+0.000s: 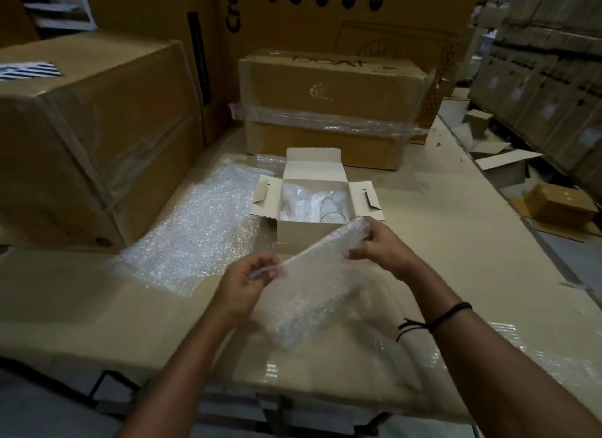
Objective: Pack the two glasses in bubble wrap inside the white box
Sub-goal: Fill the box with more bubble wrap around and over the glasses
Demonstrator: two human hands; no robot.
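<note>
The white box (294, 234) stands open in the middle of the table, its flaps spread out. Inside it a clear glass (330, 209) shows on the right, with a pale wrapped bundle (293, 201) to its left. In front of the box I hold a sheet of bubble wrap (312, 294) stretched between both hands. My left hand (246, 282) pinches its near-left edge. My right hand (379, 247) grips its far-right end, just in front of the box's right corner. Whether anything is rolled inside the sheet cannot be told.
A large spread of bubble wrap (198, 229) lies left of the box. Big cardboard cartons (91, 128) stand at the left, and a taped carton (329, 108) behind the box. The table's right edge (508, 206) drops to a floor with small boxes (560, 204).
</note>
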